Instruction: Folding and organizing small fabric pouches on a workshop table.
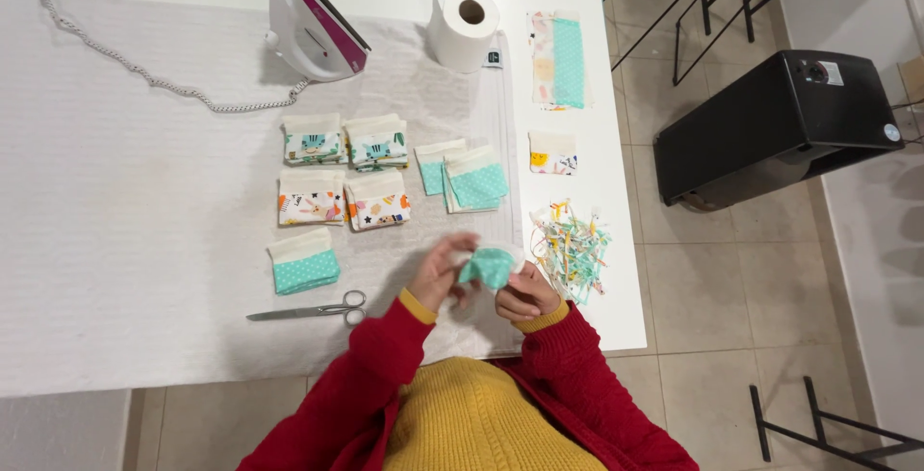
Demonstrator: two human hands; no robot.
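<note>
Head view, teal dotted fabric piece, white edge, pinched by left hand, right hand

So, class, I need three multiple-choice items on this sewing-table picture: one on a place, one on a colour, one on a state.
1. Where do the scissors lie?
A. beside the paper roll
B. on the table near the person's left arm
C. on the floor

2. What colour is the cloth piece in the hands?
A. teal with white dots
B. plain black
C. orange

3. How does the iron stand?
A. flat on its plate
B. upright on its heel
C. hanging off the table

Answers: 1 B, they lie by the red sleeve, below a folded teal piece. 2 A, the left hand and right hand both hold it in their grip. 3 B, its plate faces sideways.
</note>
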